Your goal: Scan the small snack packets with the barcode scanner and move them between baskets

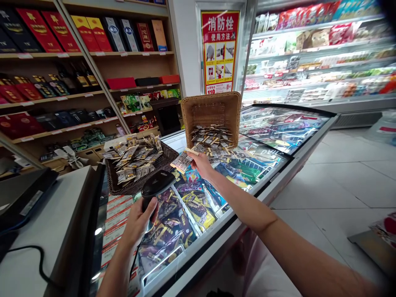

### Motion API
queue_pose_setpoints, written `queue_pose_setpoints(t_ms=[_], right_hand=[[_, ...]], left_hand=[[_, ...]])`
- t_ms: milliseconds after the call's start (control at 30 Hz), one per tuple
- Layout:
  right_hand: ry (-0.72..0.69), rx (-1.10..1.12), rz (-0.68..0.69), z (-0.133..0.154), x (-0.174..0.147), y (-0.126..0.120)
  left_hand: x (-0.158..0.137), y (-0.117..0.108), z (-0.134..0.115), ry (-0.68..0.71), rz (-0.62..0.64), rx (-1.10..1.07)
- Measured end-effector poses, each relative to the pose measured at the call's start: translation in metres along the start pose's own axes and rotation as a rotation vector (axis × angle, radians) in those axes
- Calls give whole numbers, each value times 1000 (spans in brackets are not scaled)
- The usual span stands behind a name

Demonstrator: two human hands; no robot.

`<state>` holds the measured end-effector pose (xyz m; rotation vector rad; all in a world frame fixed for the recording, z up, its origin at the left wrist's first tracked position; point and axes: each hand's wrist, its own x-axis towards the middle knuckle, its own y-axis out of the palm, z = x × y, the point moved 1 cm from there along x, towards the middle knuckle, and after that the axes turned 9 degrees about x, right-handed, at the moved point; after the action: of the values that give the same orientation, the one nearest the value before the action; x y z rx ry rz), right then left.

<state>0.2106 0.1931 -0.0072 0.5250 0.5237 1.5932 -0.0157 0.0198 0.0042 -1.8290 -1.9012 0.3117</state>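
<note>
My left hand [142, 214] is wrapped round the handle of a black barcode scanner [158, 182], its head tilted up and to the right. A cord hangs below it. In my right hand [202, 164] is a small flat snack packet [182, 161], gripped at its right end in front of the scanner head. Just beyond, a light-brown wicker basket [213, 99] lies tipped towards me, with many similar packets [213, 138] inside and spilling over its lower edge. To the left, a dark-brown woven basket [168, 154] holds a heap of the same kind of packets [136, 159].
Both baskets rest on a glass-topped chest freezer [266, 187] full of ice-cream packs. A grey counter [71, 198] flanks it on the left. Shelves of boxes and bottles [77, 80] stand behind; a chilled display [309, 62] and tiled floor [337, 181] lie to the right.
</note>
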Motion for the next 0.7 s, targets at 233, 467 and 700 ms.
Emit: queue_pose_setpoints(t_ms=[233,467,700], right_hand=[[7,-29,-34,-4,2,1],[-90,26,-131,5,15,-6],[-329,-59,-515,46,42,-55]], left_hand=[[0,2,4,-21,0,-4],[4,-4,10,-40,-77,7],[3,-9,3,-101,-288,-145]])
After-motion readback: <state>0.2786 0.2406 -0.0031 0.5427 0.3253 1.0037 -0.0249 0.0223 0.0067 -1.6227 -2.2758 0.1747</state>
